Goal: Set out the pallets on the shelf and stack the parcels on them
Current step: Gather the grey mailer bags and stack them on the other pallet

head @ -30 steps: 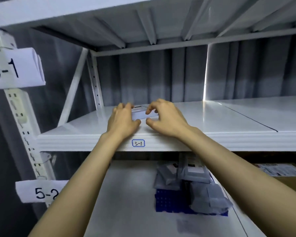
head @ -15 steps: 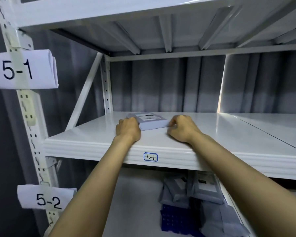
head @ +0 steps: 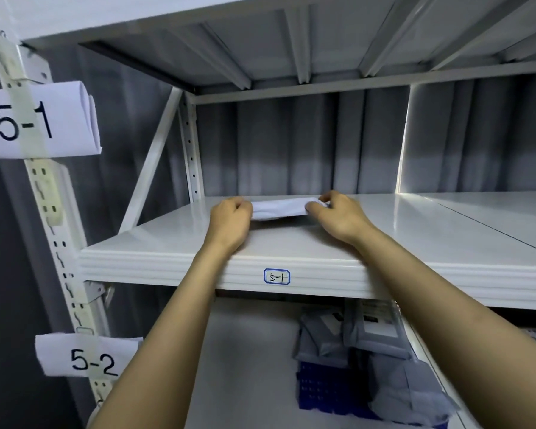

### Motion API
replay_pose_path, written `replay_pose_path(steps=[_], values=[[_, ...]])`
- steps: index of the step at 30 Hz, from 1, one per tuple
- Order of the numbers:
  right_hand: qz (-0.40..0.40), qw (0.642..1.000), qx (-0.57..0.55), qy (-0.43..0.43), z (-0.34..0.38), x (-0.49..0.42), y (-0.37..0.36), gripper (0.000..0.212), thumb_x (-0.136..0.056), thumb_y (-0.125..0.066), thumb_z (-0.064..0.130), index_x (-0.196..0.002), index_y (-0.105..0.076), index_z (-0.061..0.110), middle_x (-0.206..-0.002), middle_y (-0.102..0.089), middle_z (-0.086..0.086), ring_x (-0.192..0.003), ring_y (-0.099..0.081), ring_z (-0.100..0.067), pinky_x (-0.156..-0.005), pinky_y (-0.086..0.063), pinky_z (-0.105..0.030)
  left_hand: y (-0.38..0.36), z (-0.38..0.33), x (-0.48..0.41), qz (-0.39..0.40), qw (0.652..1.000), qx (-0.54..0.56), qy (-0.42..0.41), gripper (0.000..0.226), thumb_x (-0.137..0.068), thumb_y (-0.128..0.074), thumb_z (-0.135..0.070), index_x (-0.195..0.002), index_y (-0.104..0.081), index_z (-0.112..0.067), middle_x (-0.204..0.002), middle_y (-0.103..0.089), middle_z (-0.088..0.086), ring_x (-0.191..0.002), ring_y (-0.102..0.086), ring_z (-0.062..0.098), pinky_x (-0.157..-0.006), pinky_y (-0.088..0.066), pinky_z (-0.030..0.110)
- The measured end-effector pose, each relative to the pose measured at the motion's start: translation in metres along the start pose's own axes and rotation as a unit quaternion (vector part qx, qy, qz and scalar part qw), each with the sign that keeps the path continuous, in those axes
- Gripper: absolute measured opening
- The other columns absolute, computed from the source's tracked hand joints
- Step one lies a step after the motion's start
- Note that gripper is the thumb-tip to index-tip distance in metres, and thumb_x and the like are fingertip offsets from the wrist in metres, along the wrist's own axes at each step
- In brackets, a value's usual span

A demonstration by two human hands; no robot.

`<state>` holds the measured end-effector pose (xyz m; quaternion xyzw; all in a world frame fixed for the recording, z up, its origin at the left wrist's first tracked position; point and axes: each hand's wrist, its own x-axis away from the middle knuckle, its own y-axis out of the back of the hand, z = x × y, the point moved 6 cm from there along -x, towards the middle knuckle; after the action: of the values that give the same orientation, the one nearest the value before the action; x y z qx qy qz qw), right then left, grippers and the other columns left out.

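A flat pale grey parcel [head: 279, 209] is held just above the white shelf [head: 291, 243] marked 5-1. My left hand [head: 231, 219] grips its left end with curled fingers. My right hand [head: 338, 216] pinches its right end. The parcel's near edge is lifted slightly off the shelf board. On the shelf below, a blue pallet [head: 325, 394] lies under several grey parcels [head: 375, 342].
A white upright post [head: 44, 212] with paper tags 5-1 [head: 34, 119] and 5-2 [head: 87, 356] stands at the left. A diagonal brace [head: 150, 159] crosses the shelf's left end. A dark curtain hangs behind. The upper shelf's ribbed underside is close overhead.
The view has tilted up and come closer. Both hands pushed the parcel deeper onto the shelf, and its near edge has now tipped up.
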<state>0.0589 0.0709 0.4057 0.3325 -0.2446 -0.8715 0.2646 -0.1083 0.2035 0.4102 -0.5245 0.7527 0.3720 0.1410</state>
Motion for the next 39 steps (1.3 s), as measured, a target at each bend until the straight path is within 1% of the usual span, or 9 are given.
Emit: replay_pose_path(steps=[4,6,8,12,18,23,27,33,39], values=[[0.009,0.998,-0.055,-0.005,0.001,0.004,0.002,0.051,-0.095,-0.04,0.055,-0.109,-0.061,0.011,-0.11,-0.062,-0.009,-0.1,-0.056,-0.025,-0.08,-0.038,-0.029,-0.003,-0.007,0.005,0.033,0.998,0.059,-0.003,0.019,-0.073,-0.04,-0.02,-0.055,-0.041,-0.013,-0.057,-0.042,0.005,-0.059,-0.051,0.026,-0.06,-0.047,0.039],[-0.014,0.994,-0.111,-0.014,0.0,0.004,0.006,0.049,-0.091,-0.043,0.057,-0.103,-0.062,0.014,-0.104,-0.066,-0.009,-0.095,-0.063,-0.027,-0.083,-0.048,-0.035,-0.003,-0.011,0.007,0.041,0.996,0.075,-0.011,0.024,-0.076,-0.043,-0.016,-0.053,-0.038,-0.015,-0.057,-0.041,0.006,-0.054,-0.047,0.014,-0.056,-0.044,0.032],[-0.039,0.981,-0.19,-0.021,0.001,0.006,0.011,0.033,-0.09,-0.051,0.044,-0.101,-0.061,0.014,-0.103,-0.066,-0.007,-0.088,-0.068,-0.03,-0.078,-0.053,-0.038,-0.002,-0.016,0.01,0.047,0.994,0.096,-0.023,0.028,-0.077,-0.047,-0.012,-0.051,-0.037,-0.016,-0.057,-0.039,0.005,-0.052,-0.039,0.007,-0.055,-0.035,0.026],[-0.083,0.945,-0.317,-0.019,0.007,0.02,0.024,0.017,-0.09,-0.054,0.014,-0.106,-0.059,0.015,-0.105,-0.058,-0.003,-0.088,-0.059,-0.017,-0.068,-0.058,-0.037,-0.001,-0.023,0.021,0.051,0.977,0.204,-0.039,0.018,-0.063,-0.049,-0.027,-0.05,-0.041,-0.016,-0.064,-0.042,0.01,-0.068,-0.039,0.017,-0.067,-0.031,0.032],[-0.221,0.916,-0.323,0.089,0.009,0.1,0.043,0.035,-0.071,-0.056,0.017,-0.105,-0.063,0.02,-0.103,-0.063,0.002,-0.091,-0.058,-0.006,-0.077,-0.044,-0.012,0.001,-0.034,0.07,0.043,0.955,0.292,-0.038,0.028,-0.09,-0.049,-0.028,-0.068,-0.051,-0.012,-0.07,-0.056,0.0,-0.069,-0.053,0.012,-0.061,-0.044,0.02],[-0.263,0.893,-0.353,0.099,-0.005,0.174,0.029,0.019,-0.075,-0.059,0.012,-0.091,-0.062,0.022,-0.09,-0.064,0.004,-0.082,-0.058,-0.004,-0.074,-0.043,-0.014,0.007,-0.026,0.114,0.015,0.928,0.371,0.046,0.013,-0.096,-0.052,-0.018,-0.085,-0.045,-0.016,-0.076,-0.053,0.001,-0.068,-0.051,0.009,-0.059,-0.04,0.023],[-0.265,0.889,-0.367,0.066,-0.024,0.217,0.009,0.016,-0.076,-0.06,0.009,-0.084,-0.063,0.023,-0.082,-0.064,-0.002,-0.075,-0.059,-0.009,-0.07,-0.044,-0.019,0.002,-0.018,0.155,0.016,0.912,0.403,0.078,0.008,-0.094,-0.055,-0.011,-0.095,-0.047,-0.01,-0.083,-0.058,0.008,-0.076,-0.056,0.014,-0.066,-0.044,0.025],[-0.247,0.891,-0.382,-0.014,-0.067,0.286,-0.029,0.011,-0.075,-0.06,0.011,-0.083,-0.065,0.017,-0.076,-0.065,0.003,-0.071,-0.056,-0.007,-0.066,-0.043,-0.014,-0.02,0.036,0.232,0.034,0.871,0.456,0.181,0.009,-0.091,-0.056,-0.005,-0.099,-0.052,-0.006,-0.076,-0.068,-0.002,-0.065,-0.062,0.005,-0.059,-0.049,0.017],[-0.191,0.894,-0.349,-0.209,-0.13,0.32,-0.095,0.014,-0.081,-0.067,0.003,-0.079,-0.068,0.016,-0.073,-0.068,0.011,-0.07,-0.059,-0.003,-0.066,-0.043,-0.018,-0.052,0.114,0.292,0.089,0.884,0.34,0.307,0.015,-0.089,-0.06,-0.01,-0.079,-0.051,-0.017,-0.091,-0.067,0.008,-0.075,-0.06,0.016,-0.053,-0.045,0.019]])
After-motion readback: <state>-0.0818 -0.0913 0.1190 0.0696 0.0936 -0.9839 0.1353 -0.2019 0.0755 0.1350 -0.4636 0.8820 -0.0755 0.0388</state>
